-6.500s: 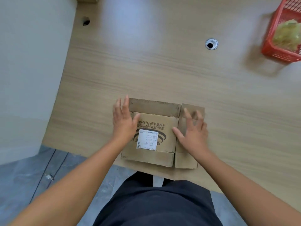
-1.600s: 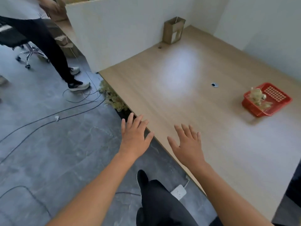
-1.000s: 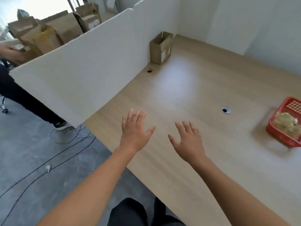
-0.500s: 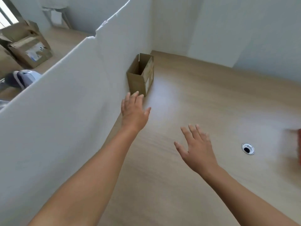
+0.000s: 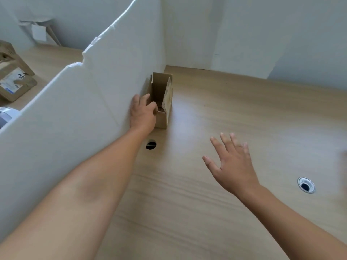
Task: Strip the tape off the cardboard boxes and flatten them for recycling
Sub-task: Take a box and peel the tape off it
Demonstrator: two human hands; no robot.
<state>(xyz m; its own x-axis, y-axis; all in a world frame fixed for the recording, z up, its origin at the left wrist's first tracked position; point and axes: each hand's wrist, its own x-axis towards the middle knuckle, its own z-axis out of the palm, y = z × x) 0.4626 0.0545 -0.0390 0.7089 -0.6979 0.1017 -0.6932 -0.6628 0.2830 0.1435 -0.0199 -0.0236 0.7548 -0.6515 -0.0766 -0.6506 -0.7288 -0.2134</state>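
A small open-topped cardboard box (image 5: 163, 102) stands upright on the wooden desk (image 5: 216, 203), pressed against the white partition. My left hand (image 5: 143, 112) is at the box's near end, its fingers curled over the near rim with the fingertips inside. My right hand (image 5: 231, 164) hovers over the desk to the right and nearer me, fingers spread and straight, holding nothing.
The white partition (image 5: 78, 113) walls off the desk's left side, and white walls close its back. Two cable holes pierce the desk, one (image 5: 151, 144) just in front of the box, another (image 5: 306, 185) at the right. More cardboard boxes (image 5: 14, 81) lie beyond the partition.
My left hand has reached forward and curled onto the box's near rim. The view has moved closer to the box; my right hand stays open over the desk.
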